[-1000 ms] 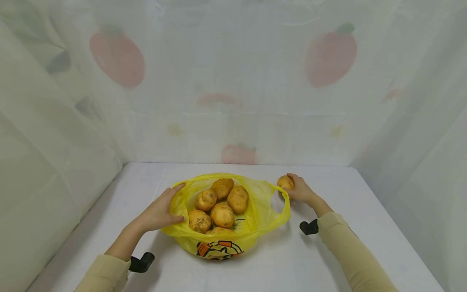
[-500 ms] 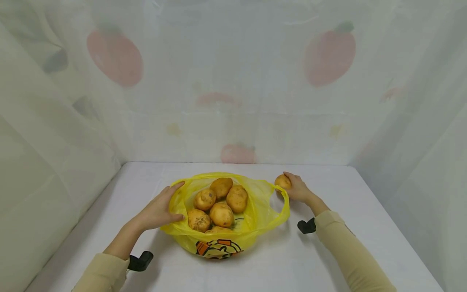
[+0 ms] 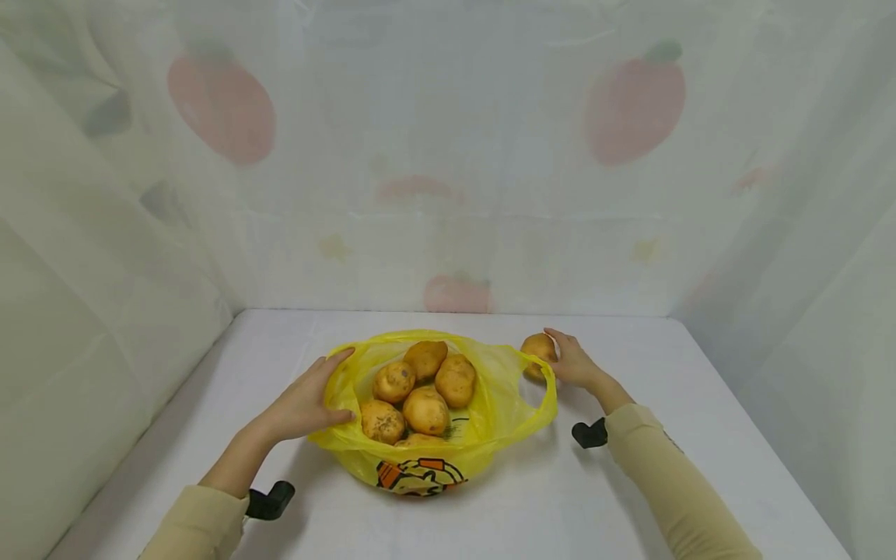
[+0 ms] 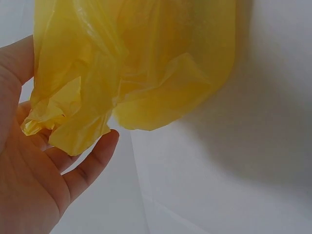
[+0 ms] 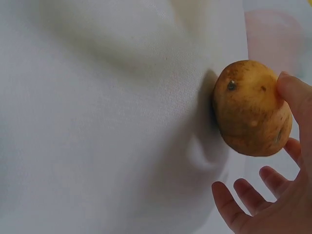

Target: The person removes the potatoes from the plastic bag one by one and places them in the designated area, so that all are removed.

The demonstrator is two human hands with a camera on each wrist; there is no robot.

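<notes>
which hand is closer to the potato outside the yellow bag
Right. The right hand is touching the potato from its right side. The left hand is farther off, at the left rim of the yellow bag, on the opposite side from that potato.

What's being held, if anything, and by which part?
The spread left hand supports the yellow bag by its left rim; the right hand touches a potato at its right side, grip unclear.

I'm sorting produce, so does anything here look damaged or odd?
Marks break the tan skins: the potato at the right hand has a dark spot; in the yellow bag, one potato has a grey spot, another dark speckling.
</notes>
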